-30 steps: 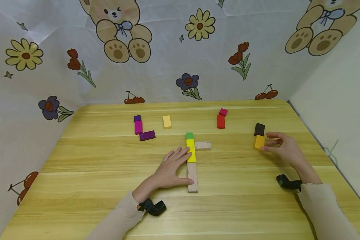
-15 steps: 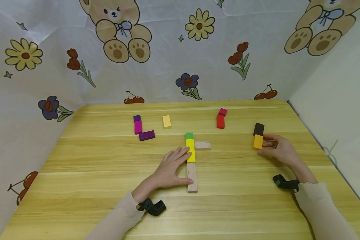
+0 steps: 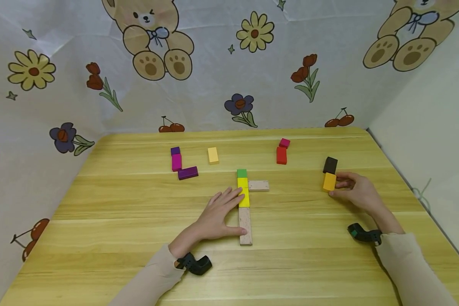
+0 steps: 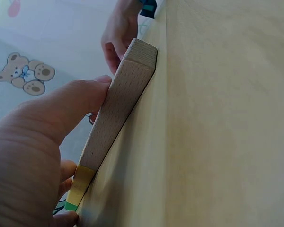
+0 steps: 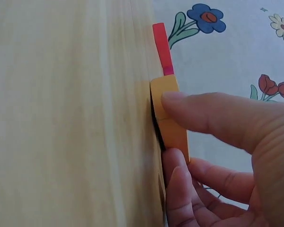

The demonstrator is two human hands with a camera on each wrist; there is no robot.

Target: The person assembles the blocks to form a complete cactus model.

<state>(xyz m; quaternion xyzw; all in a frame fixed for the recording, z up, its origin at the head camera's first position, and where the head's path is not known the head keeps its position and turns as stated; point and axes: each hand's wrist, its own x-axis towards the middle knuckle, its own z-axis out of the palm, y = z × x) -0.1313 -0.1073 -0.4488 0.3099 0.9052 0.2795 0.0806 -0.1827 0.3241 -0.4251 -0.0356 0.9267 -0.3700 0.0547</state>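
Note:
A line of blocks runs up the middle of the table: a plain wooden block, yellow blocks and a green block. Spread over its left side, my left hand rests fingertips on the yellow part and thumb on the plain block. At the right, my right hand pinches an orange block, which stands against a black block. In the right wrist view the thumb lies on the orange block, with fingers curled at its far end.
A second plain block juts right from the line. Farther back lie a pale yellow block, a red block touching a pink one, and a purple and magenta group. A printed cloth hangs behind the table.
My right hand has moved slightly left, and the orange block has shifted a little left with it, as has the black block's near end. The left hand has stayed in place.

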